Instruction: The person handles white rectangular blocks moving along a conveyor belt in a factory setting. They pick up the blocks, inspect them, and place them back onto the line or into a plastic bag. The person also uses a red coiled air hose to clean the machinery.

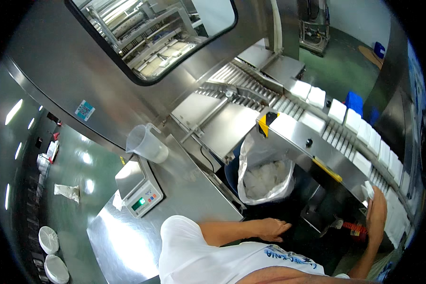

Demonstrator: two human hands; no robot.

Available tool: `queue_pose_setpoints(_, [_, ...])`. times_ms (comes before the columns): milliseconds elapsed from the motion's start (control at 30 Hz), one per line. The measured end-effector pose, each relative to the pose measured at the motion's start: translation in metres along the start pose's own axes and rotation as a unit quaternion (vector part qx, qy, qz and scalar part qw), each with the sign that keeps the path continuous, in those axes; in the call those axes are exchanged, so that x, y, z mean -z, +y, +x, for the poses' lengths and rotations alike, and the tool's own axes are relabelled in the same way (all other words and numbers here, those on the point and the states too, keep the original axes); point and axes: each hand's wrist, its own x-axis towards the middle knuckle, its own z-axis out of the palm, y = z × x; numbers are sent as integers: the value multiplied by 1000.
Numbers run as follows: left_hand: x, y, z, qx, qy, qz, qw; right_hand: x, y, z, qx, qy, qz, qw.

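Observation:
At the right, my right hand (377,212) reaches to the near edge of a roller conveyor (336,140). Its fingers are closed on a small white folded piece (368,190), whose kind I cannot make out. White flat packs (337,111) stand in a row along the conveyor's far side, and several more lie on the rollers nearer me. In front of my body hangs my left hand (271,229), its fingers loosely apart and nothing in them. Beyond that hand, a bin lined with a white bag (265,182) holds crumpled whitish material.
A steel table (194,199) at my left carries a digital scale (144,196) and a translucent measuring jug (146,144). A large steel machine with a window (170,45) rises behind. Yellow-black tape (267,124) marks the conveyor guard's corner. A red coiled hose (355,227) hangs below the conveyor.

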Motion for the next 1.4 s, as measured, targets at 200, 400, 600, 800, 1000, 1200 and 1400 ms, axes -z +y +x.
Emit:
queue_pose_setpoints(200, [25, 17, 0, -27, 236, -288, 928, 7, -91, -1, 49, -104, 382, 917])
queue_pose_setpoints(400, [28, 23, 7, -83, 279, -557, 778, -43, -138, -10, 42, -215, 549, 807])
queue_pose_setpoints(600, [23, 31, -6, 8, 315, -591, 742, -86, -140, -41, 59, -193, 593, 780])
queue_pose_setpoints(800, [34, 40, -4, 29, 331, -556, 762, -94, -151, -55, -30, -147, 540, 828])
queue_pose_setpoints(1000, [33, 37, -6, 41, 309, -508, 803, -93, -149, -61, -34, -78, 506, 858])
queue_pose_setpoints(1200, [28, 33, -7, 18, 271, -561, 782, -91, -152, -58, -8, -83, 478, 875])
queue_pose_setpoints(1400, [40, 38, -1, 31, 264, -560, 785, -86, -141, -49, -24, -127, 537, 834])
